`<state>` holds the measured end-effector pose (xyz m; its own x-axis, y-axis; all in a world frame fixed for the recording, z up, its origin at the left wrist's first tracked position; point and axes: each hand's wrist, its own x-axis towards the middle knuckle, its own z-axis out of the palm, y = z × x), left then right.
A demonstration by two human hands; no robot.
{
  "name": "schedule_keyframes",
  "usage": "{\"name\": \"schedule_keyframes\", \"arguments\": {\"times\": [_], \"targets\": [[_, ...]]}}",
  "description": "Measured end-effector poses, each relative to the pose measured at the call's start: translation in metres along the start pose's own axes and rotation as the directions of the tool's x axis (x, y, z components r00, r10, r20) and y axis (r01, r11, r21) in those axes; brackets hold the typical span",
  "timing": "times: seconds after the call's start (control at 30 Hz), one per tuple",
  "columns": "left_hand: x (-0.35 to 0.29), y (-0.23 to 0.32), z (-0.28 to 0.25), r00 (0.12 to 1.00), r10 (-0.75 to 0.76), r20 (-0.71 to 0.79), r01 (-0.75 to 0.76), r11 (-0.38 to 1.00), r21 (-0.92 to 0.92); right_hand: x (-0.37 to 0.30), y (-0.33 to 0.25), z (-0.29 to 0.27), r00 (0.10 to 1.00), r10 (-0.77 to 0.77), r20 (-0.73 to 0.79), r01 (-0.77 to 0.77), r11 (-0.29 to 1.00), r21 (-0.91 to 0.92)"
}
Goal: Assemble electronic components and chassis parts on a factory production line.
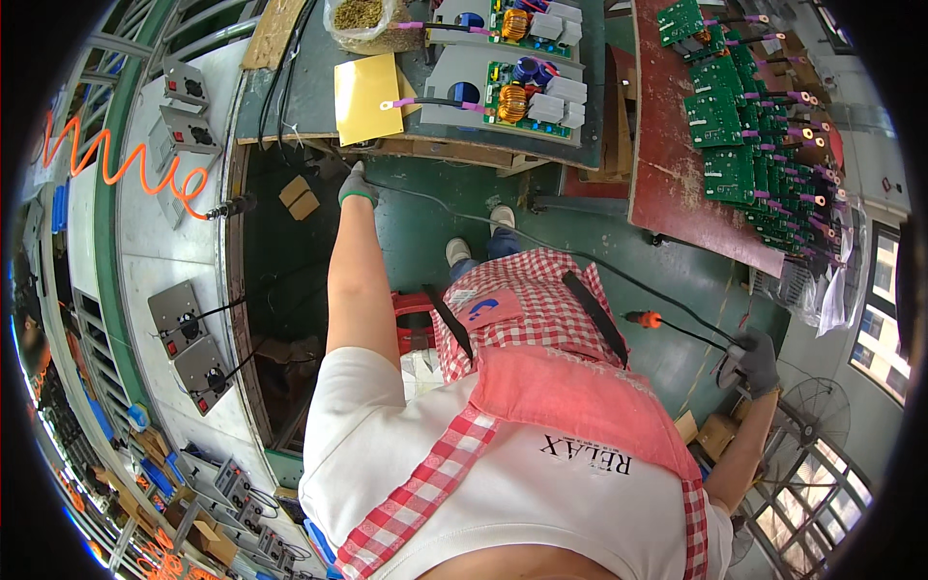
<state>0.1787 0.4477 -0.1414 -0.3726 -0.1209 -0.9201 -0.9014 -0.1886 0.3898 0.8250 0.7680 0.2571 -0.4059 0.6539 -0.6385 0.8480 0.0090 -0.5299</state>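
Observation:
My left hand (359,186), in a grey glove with a green cuff, reaches to the front edge of the grey bench. Its fingers look closed around a thin dark cable (570,249), though they are small here. That cable runs across in front of me to my right hand (759,363), grey-gloved and held out at the right. The right fingers are wrapped around the cable. From this hand a black lead stretches left to an orange-red end piece (646,319) hanging in the air. Beside the right hand is a roundish metallic thing (728,369), too unclear to name.
On the grey bench (290,101) are green circuit boards (530,97), a yellow sheet (367,99) and a bag of small brass-coloured parts (360,14). Several circuit boards with leads (764,159) fill a red-brown table (667,198). Metal boxes (177,324) line a white bench. A fan (815,411) stands right.

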Motion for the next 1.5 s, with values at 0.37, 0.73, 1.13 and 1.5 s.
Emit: {"name": "schedule_keyframes", "arguments": {"times": [0.37,0.73,1.13,1.5], "targets": [[0.032,-0.004,-0.021,0.988,-0.132,0.077,0.145,0.968,-0.204,0.014,-0.088,0.068,0.839,-0.062,0.541,0.016,0.996,0.089],[-0.005,-0.002,-0.028,0.983,-0.135,0.124,0.160,0.964,-0.214,0.020,-0.148,0.132,0.815,-0.511,0.273,0.340,0.803,0.489],[-0.137,-0.145,0.011,0.705,-0.359,0.612,0.133,0.914,0.383,0.029,-0.176,0.163,0.837,-0.529,0.139,0.479,0.831,0.281],[-0.302,-0.144,0.042,0.463,-0.282,0.840,-0.129,0.916,0.379,0.050,-0.124,0.205,0.834,-0.502,-0.228,0.521,0.853,0.031]]}}
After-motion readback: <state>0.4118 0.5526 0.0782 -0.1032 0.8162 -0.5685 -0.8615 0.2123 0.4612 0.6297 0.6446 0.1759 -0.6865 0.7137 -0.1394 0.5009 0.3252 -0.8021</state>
